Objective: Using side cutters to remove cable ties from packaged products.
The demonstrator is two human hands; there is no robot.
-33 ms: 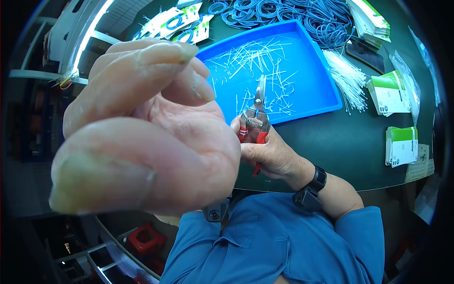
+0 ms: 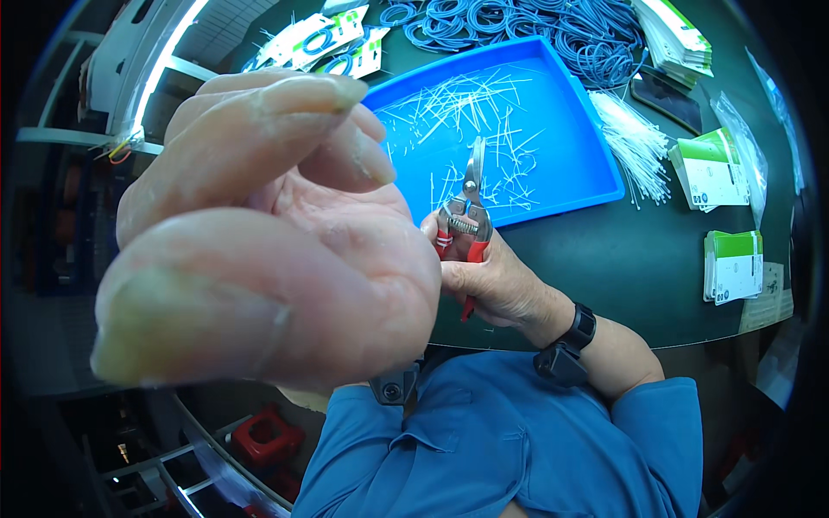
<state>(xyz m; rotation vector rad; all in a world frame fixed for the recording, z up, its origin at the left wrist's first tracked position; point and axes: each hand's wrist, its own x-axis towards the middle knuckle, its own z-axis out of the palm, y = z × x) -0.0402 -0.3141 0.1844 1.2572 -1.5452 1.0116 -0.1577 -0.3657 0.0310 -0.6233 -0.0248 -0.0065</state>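
From the head view, your left hand (image 2: 259, 233) fills the frame from nine o'clock to the centre, raised very close to the lens, palm toward you, fingers curled loosely and spread; nothing shows in it. Your right hand (image 2: 492, 276), just past centre toward four o'clock, is closed around the red handles of the cutters (image 2: 466, 220), and the steel blades point to twelve o'clock, over the near edge of the blue tray (image 2: 596, 138). The blades look closed, though the tips are small here.

White trimmed ends (image 2: 466, 112) lie scattered across the tray floor. At two o'clock a bundle of white cable ties (image 2: 635, 138) lies just beside the tray's right wall. Blue cable coils (image 2: 535, 30) pile up at twelve o'clock, and green-and-white packets (image 2: 734, 263) stack at three o'clock.

To work well, I'd judge you should lower your left hand out of your sightline, keep the cutter tips above the tray so offcuts drop inside, and hold the handles firmly yet relaxed.
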